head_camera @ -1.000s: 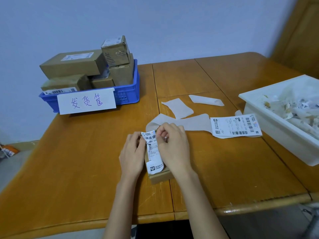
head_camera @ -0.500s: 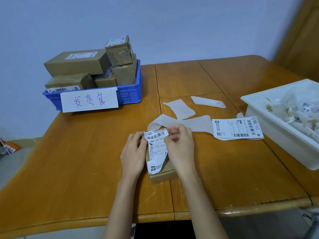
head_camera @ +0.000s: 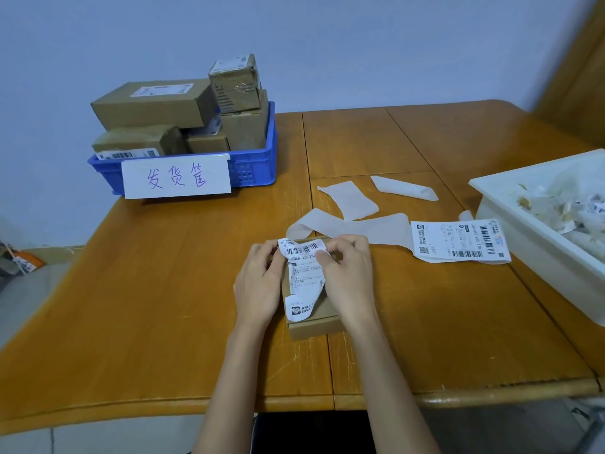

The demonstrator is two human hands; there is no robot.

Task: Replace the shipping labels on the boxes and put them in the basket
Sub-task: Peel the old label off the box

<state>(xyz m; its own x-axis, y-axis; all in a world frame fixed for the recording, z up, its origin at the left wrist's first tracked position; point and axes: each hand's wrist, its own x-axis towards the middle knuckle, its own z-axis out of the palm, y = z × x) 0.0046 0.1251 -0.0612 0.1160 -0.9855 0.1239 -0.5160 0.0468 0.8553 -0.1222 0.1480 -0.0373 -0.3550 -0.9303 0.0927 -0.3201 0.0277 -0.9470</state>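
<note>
we saw a small cardboard box lying on the wooden counter near its front edge, between the two hands. the left hand rested against the box's left side, its fingers curled at the label's top edge. the right hand had its grip clamped on the crumpled old label, thumb and fingers pinching its upper end, which stood lifted off the box top while its lower end lay on the cardboard. a fresh label lay flat to the right, beside a white bin of paper scraps. the blue basket, holding several boxes, sat at the counter's far left.
</note>
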